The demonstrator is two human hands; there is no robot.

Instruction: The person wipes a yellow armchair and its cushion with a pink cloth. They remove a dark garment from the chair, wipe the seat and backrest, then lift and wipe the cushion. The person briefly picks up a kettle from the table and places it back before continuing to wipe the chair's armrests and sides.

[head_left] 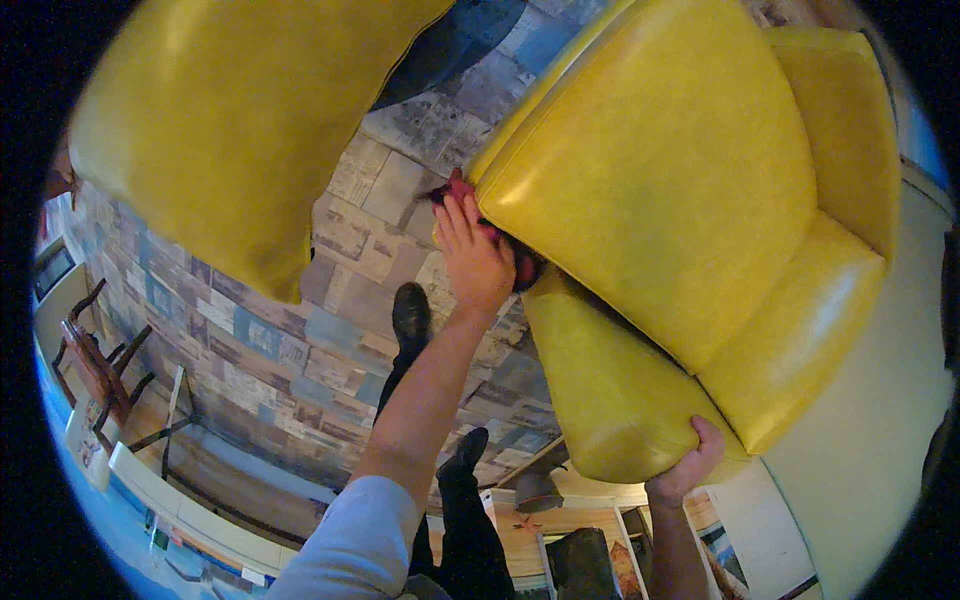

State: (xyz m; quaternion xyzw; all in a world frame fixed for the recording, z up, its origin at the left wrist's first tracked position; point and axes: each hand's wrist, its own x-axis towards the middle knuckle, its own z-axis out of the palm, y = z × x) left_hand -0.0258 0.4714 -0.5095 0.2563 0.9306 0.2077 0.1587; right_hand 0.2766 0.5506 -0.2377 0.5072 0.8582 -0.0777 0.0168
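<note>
A yellow leather-like armchair stands tilted in the picture on the right, with its seat cushion, backrest and armrest showing. My left hand holds a crumpled red-and-black cloth against the front corner of the seat cushion, near the armrest's front end. Its fingers lie over the cloth, and part of the cloth is hidden under the palm. Further back, my right hand grips the outer side of the armrest, thumb on top; its other fingers are mostly hidden.
Another yellow upholstered piece fills the upper left. Patchwork-patterned flooring runs between the two, with my dark shoes on it. A wooden chair is at far left. Shelves with objects stand behind the armrest, beside a pale wall.
</note>
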